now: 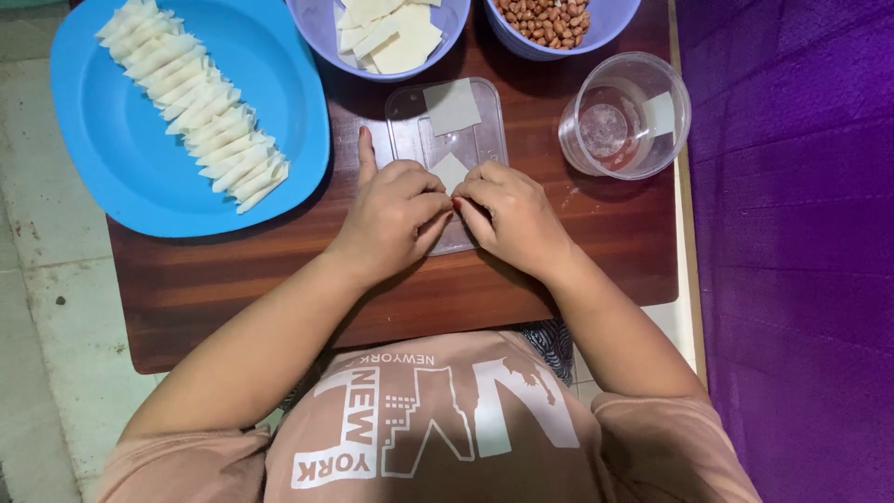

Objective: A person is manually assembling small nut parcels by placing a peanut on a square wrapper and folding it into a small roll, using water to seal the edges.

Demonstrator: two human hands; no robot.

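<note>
- Blue plate at 10 o'clock on the wooden table, a row of folded wrappers across it.
- Left hand at centre, fingers pinched on a small wrapper.
- That wrapper lies on a clear lid, a flat square sheet at its 12 o'clock end.
- Right hand touches the left, pinching the same wrapper.
- Bowl of sheets at 12 o'clock; peanut bowl at 1.
- Clear cup at 2 o'clock.
</note>
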